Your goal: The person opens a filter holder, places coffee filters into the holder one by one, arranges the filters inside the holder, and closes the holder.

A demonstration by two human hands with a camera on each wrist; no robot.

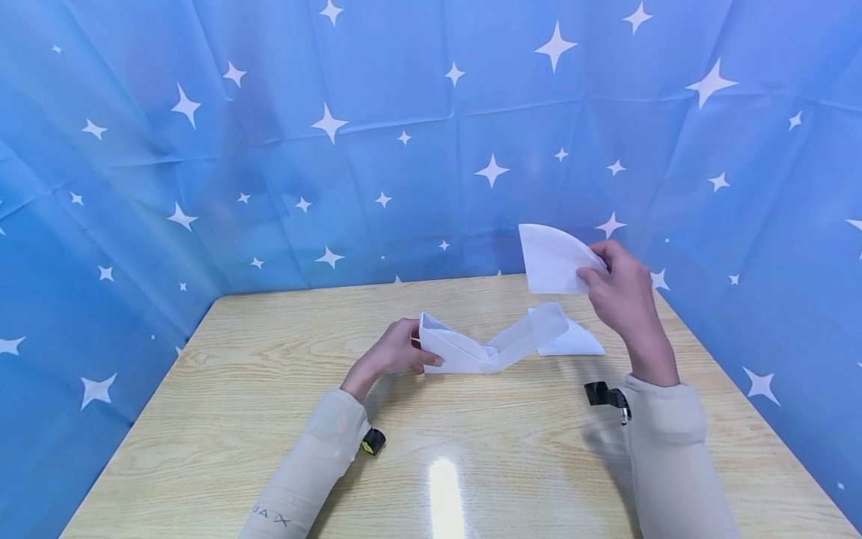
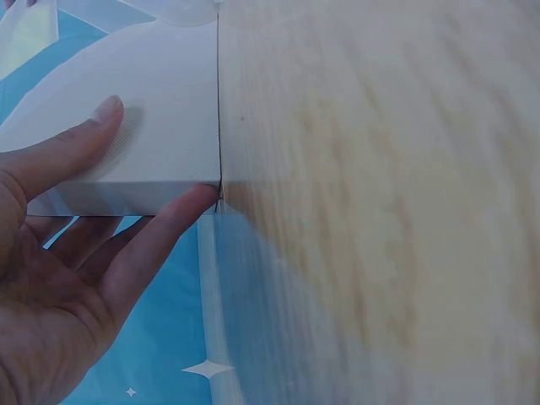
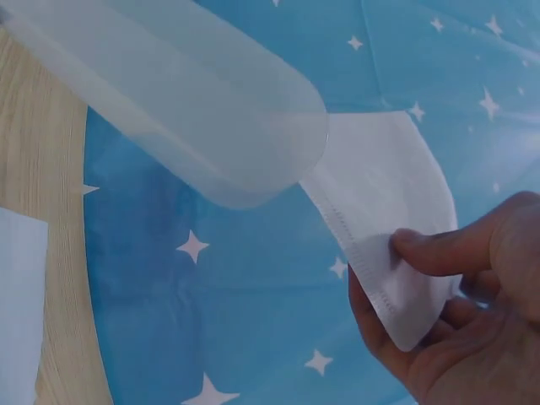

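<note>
Head view, from my remote post: the left hand holds a white box at mid-table while the right hand lifts a paper clear of the wood. The box rests on the table, one long edge curved, with a translucent flap rising from its far end at a slant toward the right. Beyond the flap and partly behind it, a second paper lies on the table, below the raised one; whether flap and sheet touch, I cannot tell.

On my left wrist feed, the thumb presses flat on the broad face of the box and the fingers bend round its end, one fingertip at the bottom corner beside the table.

My right wrist feed shows the raised paper pinched at its narrow end between thumb and fingers, a crimped strip along one straight edge, the opposite side curved. The tip of the flap crosses in front of the paper's far end.

Pale sleeves cover both forearms, a black strap hanging by the right cuff. A blue curtain with white stars backs the scene, and glare streaks the near tabletop.
</note>
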